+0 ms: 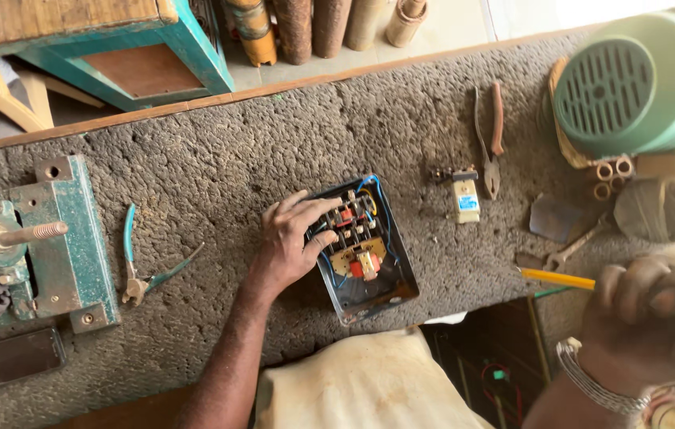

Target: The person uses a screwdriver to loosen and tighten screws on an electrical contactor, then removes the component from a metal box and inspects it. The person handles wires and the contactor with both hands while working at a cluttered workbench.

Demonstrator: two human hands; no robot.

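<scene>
An open black electrical starter box (395, 287) lies on the rough grey workbench (218, 159), showing red and brass contacts and blue wires. My left hand (290, 242) rests on the box's left edge, fingers spread over the contacts. My right hand (651, 318), with a metal bracelet on the wrist, is raised at the right edge and is closed around a screwdriver (561, 279) with a yellow shaft and green handle, its tip pointing left toward the box.
Teal-handled pliers (143, 274) lie left of the box beside a green metal vise (43, 246). A small white relay (465, 197) and red-handled pliers (492, 139) lie to the right. A green motor housing (631, 83) fills the top right. A teal wooden stool (127, 52) stands beyond the bench.
</scene>
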